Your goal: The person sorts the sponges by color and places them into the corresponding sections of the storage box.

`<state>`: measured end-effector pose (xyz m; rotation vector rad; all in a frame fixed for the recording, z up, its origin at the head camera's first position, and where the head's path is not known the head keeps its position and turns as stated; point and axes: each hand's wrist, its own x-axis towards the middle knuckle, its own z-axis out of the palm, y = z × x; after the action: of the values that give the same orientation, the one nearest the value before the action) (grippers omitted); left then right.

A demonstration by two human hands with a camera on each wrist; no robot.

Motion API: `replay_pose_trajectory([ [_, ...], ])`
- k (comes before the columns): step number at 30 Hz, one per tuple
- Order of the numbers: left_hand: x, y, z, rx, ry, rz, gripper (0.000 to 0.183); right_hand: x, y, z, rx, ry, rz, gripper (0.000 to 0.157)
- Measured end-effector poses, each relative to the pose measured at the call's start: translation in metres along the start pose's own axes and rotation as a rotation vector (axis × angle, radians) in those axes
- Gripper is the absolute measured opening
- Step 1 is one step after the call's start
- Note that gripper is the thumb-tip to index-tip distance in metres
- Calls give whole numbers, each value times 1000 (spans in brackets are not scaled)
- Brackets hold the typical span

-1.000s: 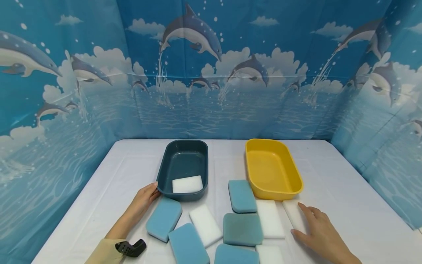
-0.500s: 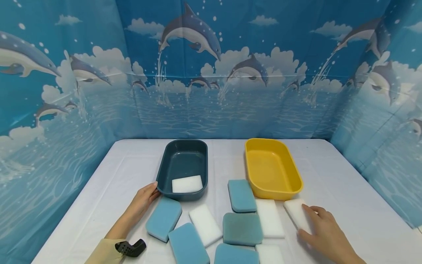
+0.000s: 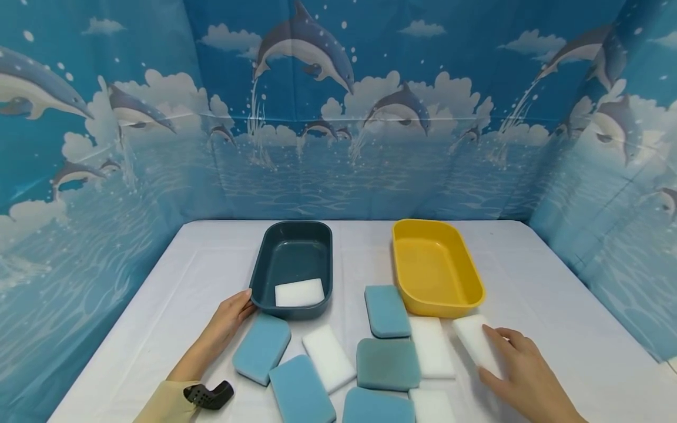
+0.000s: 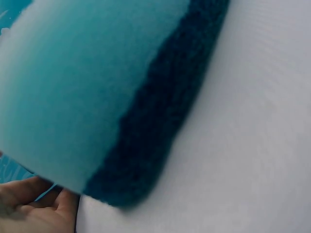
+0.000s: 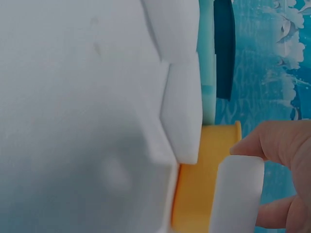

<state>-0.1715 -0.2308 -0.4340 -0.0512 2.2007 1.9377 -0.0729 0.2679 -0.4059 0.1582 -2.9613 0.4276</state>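
Observation:
My right hand (image 3: 520,367) pinches a white sponge (image 3: 478,343) between thumb and fingers, just in front of the yellow tray (image 3: 471,305). In the right wrist view this sponge (image 5: 238,191) stands up off the table. My left hand (image 3: 224,323) rests its fingers on the near left corner of the dark blue tray (image 3: 261,255). One white sponge (image 3: 299,292) lies inside that tray. Close to my left hand is a blue sponge (image 3: 262,348); a blue sponge (image 4: 87,97) with a dark scrubbing side fills much of the left wrist view.
Several blue and white sponges lie about the front middle of the table, among them a greenish-blue sponge (image 3: 388,364) and a white sponge (image 3: 432,346) beside the held one. A dolphin-print curtain (image 3: 338,170) stands behind the white-covered table (image 3: 362,252).
My right hand has drawn slightly to the right and raised the white sponge, now tilted over its shadow. The left hand stays at the dark blue tray's corner.

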Motion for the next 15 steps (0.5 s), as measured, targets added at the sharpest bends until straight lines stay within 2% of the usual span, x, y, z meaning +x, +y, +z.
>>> replay_pose_trajectory([
  [7,2,0,-1,0,-3,-10,68,0,-12,-5,-6,-24,-3,73],
  [15,4,-2,-1,-8,1,-22,69,0,-24,-8,6,2,-31,71],
])
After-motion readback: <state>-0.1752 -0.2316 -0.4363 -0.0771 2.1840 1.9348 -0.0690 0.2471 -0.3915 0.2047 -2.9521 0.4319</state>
